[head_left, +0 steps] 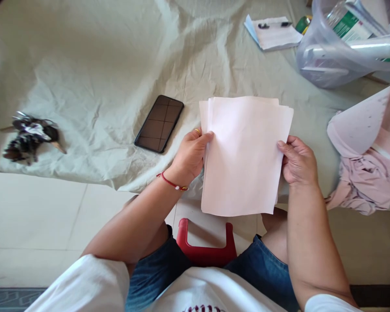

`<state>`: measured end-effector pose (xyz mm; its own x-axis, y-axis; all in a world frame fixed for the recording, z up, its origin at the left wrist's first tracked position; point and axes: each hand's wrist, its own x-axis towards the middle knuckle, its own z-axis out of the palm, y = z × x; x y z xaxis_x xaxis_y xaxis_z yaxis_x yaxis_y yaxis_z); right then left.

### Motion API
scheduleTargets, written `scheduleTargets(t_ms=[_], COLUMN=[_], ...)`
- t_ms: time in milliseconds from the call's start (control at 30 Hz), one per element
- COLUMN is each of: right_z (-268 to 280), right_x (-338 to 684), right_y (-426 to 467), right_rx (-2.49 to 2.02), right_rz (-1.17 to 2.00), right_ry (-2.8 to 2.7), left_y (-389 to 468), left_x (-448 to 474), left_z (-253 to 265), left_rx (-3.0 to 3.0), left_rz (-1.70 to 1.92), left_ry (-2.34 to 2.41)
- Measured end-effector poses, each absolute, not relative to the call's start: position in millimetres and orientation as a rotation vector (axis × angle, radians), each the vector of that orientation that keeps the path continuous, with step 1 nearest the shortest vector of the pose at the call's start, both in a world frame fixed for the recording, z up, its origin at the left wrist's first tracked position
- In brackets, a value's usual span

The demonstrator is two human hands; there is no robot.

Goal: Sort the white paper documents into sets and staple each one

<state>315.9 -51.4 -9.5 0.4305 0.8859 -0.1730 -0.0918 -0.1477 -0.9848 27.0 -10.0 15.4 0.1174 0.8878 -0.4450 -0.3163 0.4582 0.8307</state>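
A thin stack of pale pink paper sheets [245, 156] is held upright-ish above the edge of a cream cloth [100, 65] spread on the floor. My left hand [190, 156] grips the stack's left edge, thumb on top; a red string bracelet sits on that wrist. My right hand [297, 160] pinches the right edge. The sheets are slightly fanned at the top.
A black phone [159, 123] lies on the cloth left of the paper. A bunch of keys [29, 136] sits far left. A notepad with a pen [273, 32], a clear plastic bag [347, 43] and pink fabric [367, 173] lie at the right. A red stool [206, 249] is under me.
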Motion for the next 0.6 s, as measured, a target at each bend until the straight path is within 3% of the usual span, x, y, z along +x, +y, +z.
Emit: scheduleTargets(t_ms=[600], right_z=[-32], right_x=[331], right_y=[-42], right_rx=[-1.462], right_rz=[0.780], right_ry=[-0.732], left_y=[-11], left_x=[30], left_z=[11], left_rx=[0.671], left_rz=[1.072], left_ry=[0.984])
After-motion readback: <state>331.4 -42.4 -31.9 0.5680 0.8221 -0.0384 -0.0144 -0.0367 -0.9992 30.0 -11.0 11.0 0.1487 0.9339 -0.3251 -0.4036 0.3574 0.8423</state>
